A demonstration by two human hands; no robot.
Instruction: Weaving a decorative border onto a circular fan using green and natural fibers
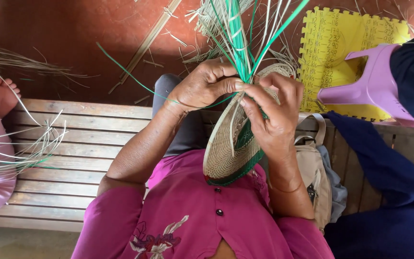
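The basket (228,148) rested on edge in her lap, over the bench (73,158). It looked light and stiff; its rim seemed the safest hold. Tan weave, green band. Her right hand (271,120) and left hand (202,86) pinched the loose green and pale strands (238,43) above it.

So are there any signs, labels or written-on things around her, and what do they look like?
Foam mat: on the red floor at upper right, beyond the right hand; bright yellow, square, puzzle-toothed edges, covered in columns of dark handwriting, partly hidden by a lilac plastic stool.
No packages or screens show.
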